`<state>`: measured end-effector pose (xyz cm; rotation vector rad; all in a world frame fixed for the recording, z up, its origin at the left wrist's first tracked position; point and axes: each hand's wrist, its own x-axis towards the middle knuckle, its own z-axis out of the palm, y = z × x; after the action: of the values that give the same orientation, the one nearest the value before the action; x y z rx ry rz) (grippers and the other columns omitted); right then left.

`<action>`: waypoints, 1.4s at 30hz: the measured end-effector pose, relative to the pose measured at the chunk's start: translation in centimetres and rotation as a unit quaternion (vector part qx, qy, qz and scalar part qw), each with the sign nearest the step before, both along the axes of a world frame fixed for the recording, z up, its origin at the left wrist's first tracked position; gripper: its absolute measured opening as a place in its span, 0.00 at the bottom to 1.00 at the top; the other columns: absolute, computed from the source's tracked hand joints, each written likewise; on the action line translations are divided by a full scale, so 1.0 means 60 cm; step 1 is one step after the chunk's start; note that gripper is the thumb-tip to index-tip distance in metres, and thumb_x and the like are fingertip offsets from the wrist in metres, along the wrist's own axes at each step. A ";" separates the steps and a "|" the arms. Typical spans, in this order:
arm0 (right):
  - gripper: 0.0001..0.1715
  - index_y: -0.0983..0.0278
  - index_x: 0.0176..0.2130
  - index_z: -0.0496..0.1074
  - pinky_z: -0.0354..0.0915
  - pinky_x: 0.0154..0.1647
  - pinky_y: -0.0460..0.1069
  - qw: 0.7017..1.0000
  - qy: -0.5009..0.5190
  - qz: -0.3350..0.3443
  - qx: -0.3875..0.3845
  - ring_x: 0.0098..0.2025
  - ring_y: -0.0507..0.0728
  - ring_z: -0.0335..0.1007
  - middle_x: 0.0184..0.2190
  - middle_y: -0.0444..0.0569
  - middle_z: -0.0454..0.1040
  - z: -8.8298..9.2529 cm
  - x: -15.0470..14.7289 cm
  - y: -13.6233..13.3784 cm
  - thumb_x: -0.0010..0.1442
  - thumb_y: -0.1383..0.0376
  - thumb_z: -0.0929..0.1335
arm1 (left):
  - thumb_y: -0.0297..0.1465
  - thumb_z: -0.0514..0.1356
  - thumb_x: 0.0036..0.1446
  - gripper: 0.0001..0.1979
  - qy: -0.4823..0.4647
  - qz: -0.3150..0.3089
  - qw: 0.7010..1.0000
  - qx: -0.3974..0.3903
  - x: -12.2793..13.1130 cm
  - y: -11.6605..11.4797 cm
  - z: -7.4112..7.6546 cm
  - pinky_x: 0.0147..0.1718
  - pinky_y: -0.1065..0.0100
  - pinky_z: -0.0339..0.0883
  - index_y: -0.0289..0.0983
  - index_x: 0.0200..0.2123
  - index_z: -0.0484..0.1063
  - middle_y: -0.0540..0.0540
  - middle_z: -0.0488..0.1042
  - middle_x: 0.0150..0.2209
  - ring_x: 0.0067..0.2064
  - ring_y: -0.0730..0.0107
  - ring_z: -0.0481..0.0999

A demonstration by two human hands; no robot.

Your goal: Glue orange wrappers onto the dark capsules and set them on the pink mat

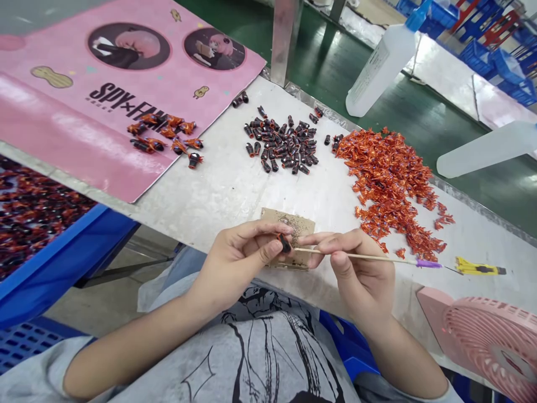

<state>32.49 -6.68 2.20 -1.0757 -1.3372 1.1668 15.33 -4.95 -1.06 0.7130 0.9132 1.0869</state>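
My left hand pinches a small black part with an orange edge between thumb and fingers. My right hand grips a thin wooden stick with a purple end, its tip touching that part. Both hands hover over a small piece of brown cardboard at the table's near edge. Farther back lie a pile of small black parts and a heap of orange pieces. Several joined black-and-orange pieces rest on a pink printed mat.
A yellow utility knife lies right of the stick. A pink fan stands at the lower right. Two white plastic bottles lie beyond the table's far edge. A blue bin of orange-black pieces sits at left.
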 end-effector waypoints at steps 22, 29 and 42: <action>0.06 0.61 0.37 0.70 0.70 0.42 0.53 0.985 -0.126 0.057 0.104 0.40 0.56 0.72 0.28 0.46 0.73 -0.004 0.012 0.001 0.68 0.68 0.65 | 0.35 0.75 0.46 0.07 0.011 -0.010 1.000 0.009 0.003 -0.003 -0.007 0.33 0.79 0.78 0.45 0.32 0.85 0.50 0.84 0.31 0.31 0.74 0.83; 0.08 0.61 0.38 0.69 0.70 0.42 0.53 0.978 -0.138 0.103 0.121 0.38 0.55 0.71 0.32 0.47 0.73 -0.001 0.015 0.005 0.69 0.69 0.62 | 0.35 0.76 0.45 0.08 0.041 -0.003 0.999 0.016 -0.001 0.002 -0.009 0.31 0.77 0.77 0.44 0.31 0.85 0.49 0.84 0.29 0.30 0.72 0.82; 0.07 0.60 0.39 0.77 0.76 0.42 0.51 0.999 0.026 0.039 -0.004 0.39 0.55 0.80 0.33 0.47 0.82 -0.014 0.003 0.004 0.67 0.61 0.68 | 0.28 0.74 0.47 0.09 0.052 -0.009 0.997 0.052 -0.015 0.007 -0.008 0.33 0.77 0.78 0.45 0.34 0.85 0.49 0.85 0.31 0.32 0.72 0.83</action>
<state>32.66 -6.44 1.35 -0.9995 -1.3448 1.2519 14.43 -4.52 -1.52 0.8689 0.9427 1.0946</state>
